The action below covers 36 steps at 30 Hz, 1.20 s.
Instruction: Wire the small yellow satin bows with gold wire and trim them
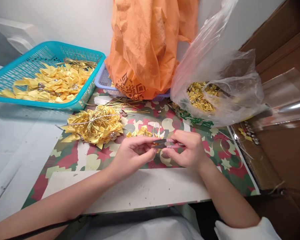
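Note:
In the middle of the camouflage-patterned mat, my right hand (188,148) grips thread snips (166,144) with pink handles. The dark blades point left, towards the fingertips of my left hand (136,151). Thumb and forefinger of that hand are pinched at the blade tips, on something small and mostly hidden; a bit of yellow shows there. Just behind the fingers lie small yellow ribbon bows (142,131) and a pale curled strip. Left of them sits a bundle of yellow ribbon bows (100,125) on gold wire, tied across with a pale strip.
A teal basket (90,90) of yellow bows stands at back left. Behind the mat, an orange cloth bag (145,50) rests in a purple basket (102,80). At right, a clear plastic bag (237,90) holds gold pieces, beside cardboard (285,143). Gold wires (130,106) lie behind the bundle.

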Tool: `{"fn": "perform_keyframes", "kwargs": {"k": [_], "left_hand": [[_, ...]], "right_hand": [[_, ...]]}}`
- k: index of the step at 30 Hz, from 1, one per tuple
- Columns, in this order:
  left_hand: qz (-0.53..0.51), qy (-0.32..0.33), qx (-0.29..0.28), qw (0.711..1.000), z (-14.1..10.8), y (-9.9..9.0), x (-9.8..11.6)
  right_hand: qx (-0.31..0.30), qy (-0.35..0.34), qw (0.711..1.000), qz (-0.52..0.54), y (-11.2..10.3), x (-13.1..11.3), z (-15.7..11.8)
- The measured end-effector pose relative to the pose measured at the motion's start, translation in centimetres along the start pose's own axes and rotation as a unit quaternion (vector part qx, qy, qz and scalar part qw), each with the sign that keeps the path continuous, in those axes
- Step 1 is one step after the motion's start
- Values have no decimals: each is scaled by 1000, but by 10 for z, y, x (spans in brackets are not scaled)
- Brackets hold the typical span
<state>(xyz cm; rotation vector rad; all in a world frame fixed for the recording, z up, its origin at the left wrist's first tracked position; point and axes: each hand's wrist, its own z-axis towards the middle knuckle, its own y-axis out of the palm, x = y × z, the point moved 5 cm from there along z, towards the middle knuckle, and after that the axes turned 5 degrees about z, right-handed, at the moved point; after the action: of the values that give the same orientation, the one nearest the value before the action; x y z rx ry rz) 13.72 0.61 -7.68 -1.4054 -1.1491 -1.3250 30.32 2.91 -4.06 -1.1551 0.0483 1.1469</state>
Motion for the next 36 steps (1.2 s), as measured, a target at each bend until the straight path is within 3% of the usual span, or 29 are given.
{"fn": "perform_keyframes", "kwargs": {"k": [9, 36], "left_hand": [[45, 9, 47, 998, -1, -4, 5], [51, -35, 56, 997, 0, -4, 1]], "right_hand": [[-3, -55, 987, -151, -6, 1, 1], [-2, -90, 974, -207, 0, 0, -2]]}}
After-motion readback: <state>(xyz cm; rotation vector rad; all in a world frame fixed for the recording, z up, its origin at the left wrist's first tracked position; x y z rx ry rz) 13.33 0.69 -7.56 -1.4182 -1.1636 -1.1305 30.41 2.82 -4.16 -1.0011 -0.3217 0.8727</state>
